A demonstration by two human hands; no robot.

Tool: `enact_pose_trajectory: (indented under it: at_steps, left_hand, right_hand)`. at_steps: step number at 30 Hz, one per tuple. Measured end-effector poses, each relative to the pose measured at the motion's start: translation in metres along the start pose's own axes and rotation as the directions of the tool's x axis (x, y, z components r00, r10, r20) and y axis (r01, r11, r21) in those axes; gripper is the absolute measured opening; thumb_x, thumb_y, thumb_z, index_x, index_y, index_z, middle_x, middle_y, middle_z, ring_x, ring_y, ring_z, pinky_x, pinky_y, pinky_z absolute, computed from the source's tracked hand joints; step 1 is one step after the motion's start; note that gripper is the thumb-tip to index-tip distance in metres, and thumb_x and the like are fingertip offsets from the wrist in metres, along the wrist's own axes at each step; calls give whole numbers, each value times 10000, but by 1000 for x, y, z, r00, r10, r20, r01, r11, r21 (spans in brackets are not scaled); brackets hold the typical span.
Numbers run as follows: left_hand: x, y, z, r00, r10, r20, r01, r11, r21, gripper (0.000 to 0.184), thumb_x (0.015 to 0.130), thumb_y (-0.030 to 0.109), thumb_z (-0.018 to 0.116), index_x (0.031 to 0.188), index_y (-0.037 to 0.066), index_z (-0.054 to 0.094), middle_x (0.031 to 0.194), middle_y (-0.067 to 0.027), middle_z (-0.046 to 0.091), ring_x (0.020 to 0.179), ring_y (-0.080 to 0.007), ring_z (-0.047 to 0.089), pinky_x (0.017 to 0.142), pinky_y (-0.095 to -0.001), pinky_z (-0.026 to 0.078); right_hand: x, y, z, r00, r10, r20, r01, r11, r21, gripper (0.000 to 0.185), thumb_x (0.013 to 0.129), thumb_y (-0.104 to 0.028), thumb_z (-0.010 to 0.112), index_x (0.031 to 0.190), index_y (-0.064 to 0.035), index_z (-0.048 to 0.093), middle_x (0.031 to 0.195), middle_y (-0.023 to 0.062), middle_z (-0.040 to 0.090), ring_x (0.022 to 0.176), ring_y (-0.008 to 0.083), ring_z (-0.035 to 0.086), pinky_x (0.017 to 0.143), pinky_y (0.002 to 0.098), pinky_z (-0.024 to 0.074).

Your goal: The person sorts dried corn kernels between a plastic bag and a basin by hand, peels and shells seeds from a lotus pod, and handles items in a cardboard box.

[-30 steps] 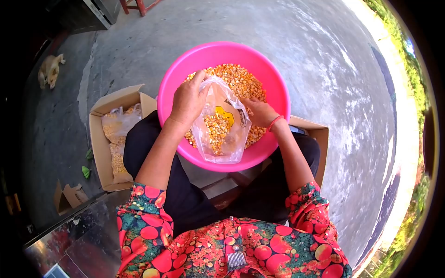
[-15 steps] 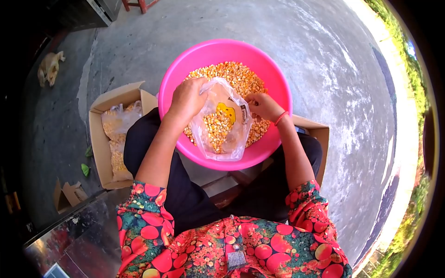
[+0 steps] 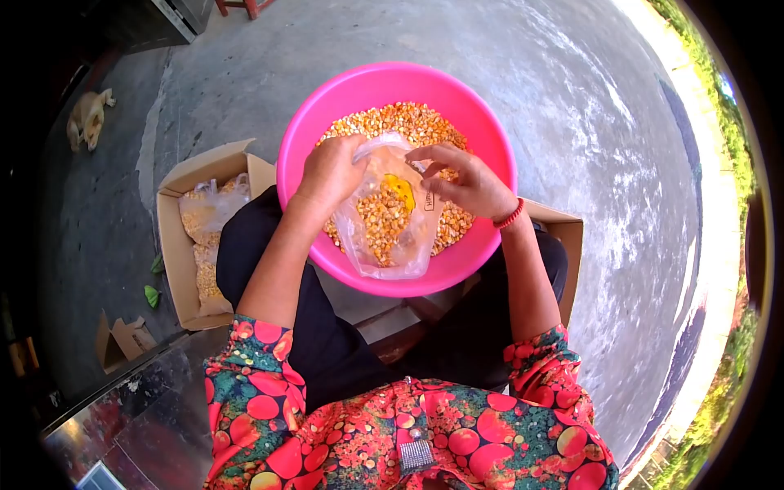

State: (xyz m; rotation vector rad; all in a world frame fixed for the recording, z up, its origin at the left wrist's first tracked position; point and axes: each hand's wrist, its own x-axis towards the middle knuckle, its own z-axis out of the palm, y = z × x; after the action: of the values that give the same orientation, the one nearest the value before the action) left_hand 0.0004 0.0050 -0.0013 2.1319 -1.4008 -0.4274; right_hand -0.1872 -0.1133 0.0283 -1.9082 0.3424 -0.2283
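A pink basin (image 3: 478, 110) rests across my lap with loose corn kernels (image 3: 416, 118) in it. Inside it lies a clear plastic bag (image 3: 355, 233) with a yellow print, partly filled with kernels. My left hand (image 3: 332, 171) is closed on the upper left edge of the bag. On the right, my right hand (image 3: 469, 181), with a red bracelet at the wrist, hovers over the bag's right edge. Its fingers are apart and bent, and nothing shows between them.
At the left stands an open cardboard box (image 3: 170, 245) with bags of corn. Another cardboard box (image 3: 572, 261) is by my right knee. A dog (image 3: 88, 121) lies at the far left. A red stool (image 3: 249, 6) shows at the top.
My right hand has come up from the kernels to the bag's right edge, and its fingers have spread. My left hand still grips the bag. The basin has shifted slightly upward in view.
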Motion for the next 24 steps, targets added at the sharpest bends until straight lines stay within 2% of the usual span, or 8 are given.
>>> enact_pose_trajectory:
  at_steps: [3,6,9,10,11,21,23,24]
  left_hand:
    - [0,-2,1,1000,10,-4,-10,1000,3,248,727,155,620,949,47,625,813,-197,614,784,-345,597,700,-419,474]
    - [2,-7,4,999,21,-39,-22,999,-26,249,727,162,620,952,54,626,825,-191,617,790,-340,598,705,-414,475]
    - [3,-7,3,1000,-20,-18,18,997,-75,253,729,170,613,955,57,626,837,-184,619,796,-336,598,714,-408,475]
    - [3,-8,2,1000,-16,-2,16,997,-73,281,736,170,619,983,37,617,856,-195,621,809,-329,606,725,-388,475]
    - [3,-8,2,1000,-13,14,14,997,-71,311,742,171,625,1011,16,607,876,-206,623,822,-321,614,735,-369,475]
    - [2,-6,-2,1000,8,0,-8,999,-45,325,738,203,627,1001,14,610,858,-210,622,814,-331,612,726,-376,478]
    - [3,-6,-3,1000,24,9,-23,999,-38,326,741,214,623,999,16,611,855,-212,621,812,-335,611,726,-382,477]
    - [3,-6,-3,1000,23,8,-22,999,-38,326,741,214,623,999,16,611,855,-212,621,812,-335,611,726,-382,477]
  right_hand:
    - [-2,40,-19,971,193,-138,-232,895,-380,208,801,-58,553,1009,-43,562,983,119,589,836,189,581,717,294,470]
    - [-6,82,-18,973,192,-130,-230,719,-656,194,789,-134,515,950,-54,588,969,156,600,886,293,588,741,386,472]
    - [-8,100,8,953,300,-50,-254,695,-672,243,779,-180,501,969,-58,590,972,163,600,905,312,578,764,429,460]
    - [-6,129,14,976,202,79,-94,722,-686,262,772,-219,523,965,-55,591,968,168,601,898,318,579,763,421,462]
    - [-5,158,21,974,99,206,68,734,-676,288,765,-257,545,961,-52,592,964,174,601,891,323,580,762,413,464]
    - [-1,109,9,957,203,207,-28,775,-631,312,726,-256,634,968,-64,596,829,174,616,790,298,606,687,372,470]
    - [1,65,-7,883,470,3,-462,870,-171,253,753,-170,613,977,-55,586,695,125,583,637,198,575,597,320,460]
    - [1,60,-12,883,469,4,-462,870,-172,253,753,-170,613,977,-55,586,695,125,583,637,198,575,597,320,460]
